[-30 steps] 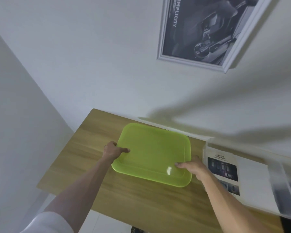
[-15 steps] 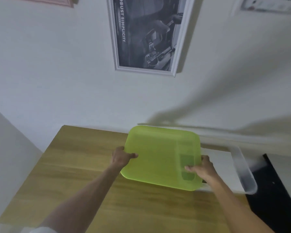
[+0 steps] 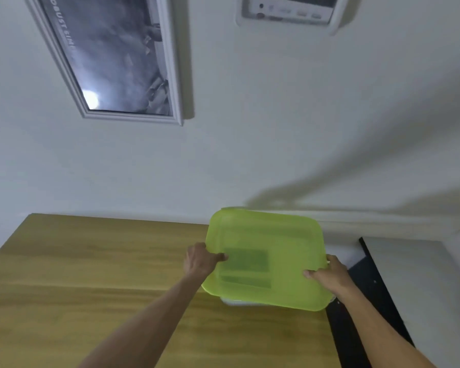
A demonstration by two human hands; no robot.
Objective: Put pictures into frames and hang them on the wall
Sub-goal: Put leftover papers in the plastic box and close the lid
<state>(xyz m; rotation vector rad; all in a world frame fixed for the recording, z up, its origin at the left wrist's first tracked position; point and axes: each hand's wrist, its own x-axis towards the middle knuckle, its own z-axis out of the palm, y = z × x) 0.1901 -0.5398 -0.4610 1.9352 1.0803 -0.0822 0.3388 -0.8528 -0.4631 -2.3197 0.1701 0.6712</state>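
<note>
A translucent green lid (image 3: 271, 235) lies over a clear plastic box (image 3: 233, 302) at the right end of the wooden table (image 3: 91, 274). Dark printed pictures show faintly through the lid. My left hand (image 3: 199, 261) grips the lid's left edge and my right hand (image 3: 329, 274) grips its right edge. On the wall above hangs a white-framed black-and-white picture (image 3: 112, 62), tilted in my view.
A white wall unit with buttons (image 3: 287, 9) is mounted at the top right. A black surface (image 3: 369, 288) borders the table's right end, with a white top (image 3: 409, 274) beyond it. The left and near parts of the table are bare wood.
Both hands have carried the green lid from the table's middle to the right, over the clear box with the pictures. My view has swung right as well.
</note>
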